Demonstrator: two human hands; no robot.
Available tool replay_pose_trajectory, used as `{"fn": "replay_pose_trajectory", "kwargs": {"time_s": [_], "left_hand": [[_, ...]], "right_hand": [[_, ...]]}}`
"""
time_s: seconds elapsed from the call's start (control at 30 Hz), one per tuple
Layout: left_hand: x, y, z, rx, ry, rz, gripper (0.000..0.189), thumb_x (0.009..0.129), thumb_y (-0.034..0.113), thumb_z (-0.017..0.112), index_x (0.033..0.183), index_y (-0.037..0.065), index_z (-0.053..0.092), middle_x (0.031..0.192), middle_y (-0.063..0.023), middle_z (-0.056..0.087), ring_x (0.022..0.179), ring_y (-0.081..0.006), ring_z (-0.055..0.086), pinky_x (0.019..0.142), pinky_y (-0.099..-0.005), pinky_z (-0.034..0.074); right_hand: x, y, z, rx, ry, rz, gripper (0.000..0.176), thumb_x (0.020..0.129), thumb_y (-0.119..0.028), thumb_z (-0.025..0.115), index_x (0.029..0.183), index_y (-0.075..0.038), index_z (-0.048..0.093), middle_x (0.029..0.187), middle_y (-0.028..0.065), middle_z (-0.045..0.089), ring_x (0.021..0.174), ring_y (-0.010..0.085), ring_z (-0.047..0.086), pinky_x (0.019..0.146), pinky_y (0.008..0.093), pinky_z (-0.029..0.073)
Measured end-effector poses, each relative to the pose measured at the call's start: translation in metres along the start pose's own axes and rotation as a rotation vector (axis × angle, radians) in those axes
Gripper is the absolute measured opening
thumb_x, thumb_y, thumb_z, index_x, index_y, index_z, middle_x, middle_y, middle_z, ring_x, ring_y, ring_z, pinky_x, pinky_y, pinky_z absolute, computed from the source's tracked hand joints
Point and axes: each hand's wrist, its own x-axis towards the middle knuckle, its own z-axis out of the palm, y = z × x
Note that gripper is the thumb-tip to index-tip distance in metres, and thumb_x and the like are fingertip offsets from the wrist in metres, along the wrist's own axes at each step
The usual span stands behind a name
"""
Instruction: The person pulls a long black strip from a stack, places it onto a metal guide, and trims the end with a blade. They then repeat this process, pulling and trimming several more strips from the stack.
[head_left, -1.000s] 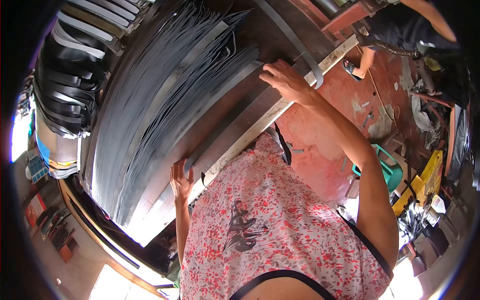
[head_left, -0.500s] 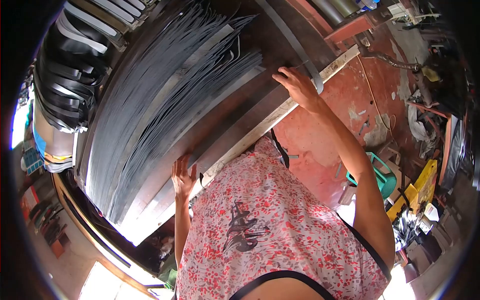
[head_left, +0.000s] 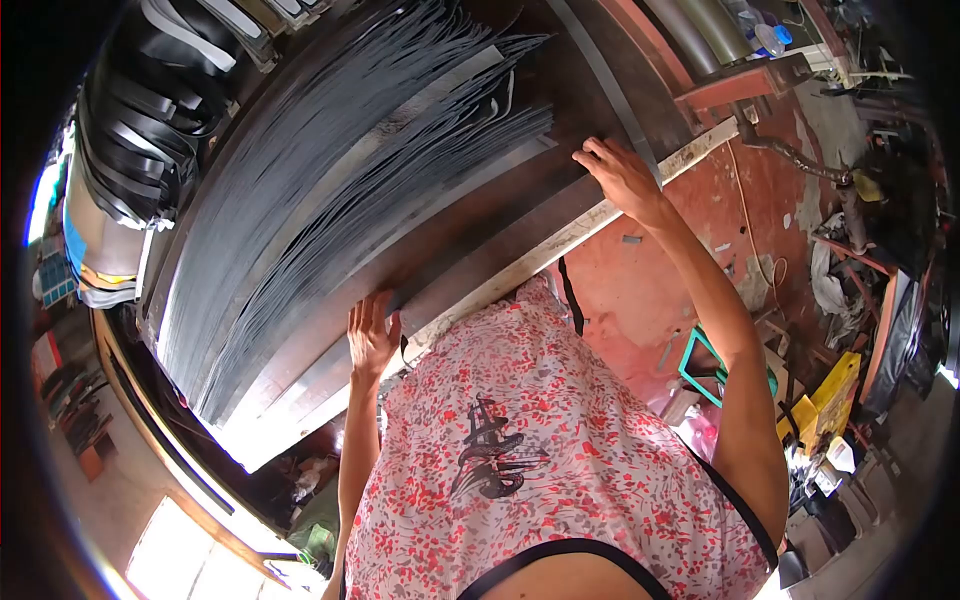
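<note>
My left hand (head_left: 374, 335) lies open, palm down, near the front edge of the dark table (head_left: 355, 285), fingers spread across a dark flat strip (head_left: 490, 240). That strip runs along the edge toward my right hand (head_left: 622, 178). My right hand rests at the strip's other end, its fingers loosely bent and apart, with nothing visible gripped. Beyond both hands spreads a big layered pile of thin grey-black strips (head_left: 300, 200), their ends fanned out. Another long grey strip (head_left: 603, 75) crosses the table and passes behind my right wrist.
Black folded sheets (head_left: 150, 130) hang at the upper left. Metal rollers (head_left: 705, 35) sit in a red frame at the upper right. A pale wooden edge (head_left: 570, 235) borders the table. On the floor are a green stool (head_left: 700, 365) and a yellow object (head_left: 825, 400).
The view has shifted, so the table and pile sit slightly differently in frame. Both hands keep nearly the same places on the strip; the right fingers are a little more bent.
</note>
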Motion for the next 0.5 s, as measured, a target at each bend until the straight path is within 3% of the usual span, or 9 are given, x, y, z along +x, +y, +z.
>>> {"fn": "replay_pose_trajectory", "kwargs": {"time_s": [0.23, 0.3, 0.43, 0.5], "left_hand": [[0.000, 0.003, 0.001, -0.005, -0.012, 0.004, 0.043, 0.079, 0.008, 0.068, 0.119, 0.003, 0.056, 0.108, -0.0152, 0.062, 0.096, -0.0332, 0.059, 0.084, -0.0443, 0.046], [0.004, 0.008, 0.001, -0.025, 0.003, 0.019, 0.042, 0.080, 0.008, 0.068, 0.120, 0.003, 0.056, 0.108, -0.0154, 0.062, 0.096, -0.0332, 0.059, 0.085, -0.0444, 0.045], [0.017, 0.019, 0.009, -0.041, 0.019, 0.049, 0.044, 0.079, 0.009, 0.070, 0.121, 0.004, 0.055, 0.109, -0.0151, 0.062, 0.097, -0.0328, 0.059, 0.084, -0.0436, 0.045], [0.024, 0.024, 0.014, -0.040, 0.017, 0.060, 0.047, 0.078, 0.009, 0.071, 0.121, 0.005, 0.055, 0.110, -0.0147, 0.062, 0.098, -0.0326, 0.059, 0.086, -0.0434, 0.045]], "right_hand": [[0.000, -0.006, -0.009, -0.028, 0.013, -0.004, 0.044, 0.078, 0.006, 0.058, 0.121, -0.006, 0.059, 0.121, 0.0085, 0.055, 0.105, 0.0297, 0.057, 0.085, 0.0412, 0.052], [0.004, -0.011, -0.017, -0.053, -0.094, 0.030, 0.043, 0.080, 0.005, 0.059, 0.122, -0.006, 0.058, 0.123, 0.0085, 0.054, 0.107, 0.0294, 0.057, 0.084, 0.0416, 0.052], [0.006, -0.028, -0.020, -0.051, -0.024, -0.002, 0.044, 0.079, 0.004, 0.061, 0.122, -0.005, 0.058, 0.124, 0.0094, 0.053, 0.106, 0.0299, 0.056, 0.085, 0.0415, 0.051], [0.010, -0.036, -0.017, 0.056, -0.070, -0.058, 0.039, 0.080, -0.001, 0.058, 0.119, -0.004, 0.058, 0.126, 0.0145, 0.055, 0.109, 0.0310, 0.057, 0.090, 0.0423, 0.050]]}}
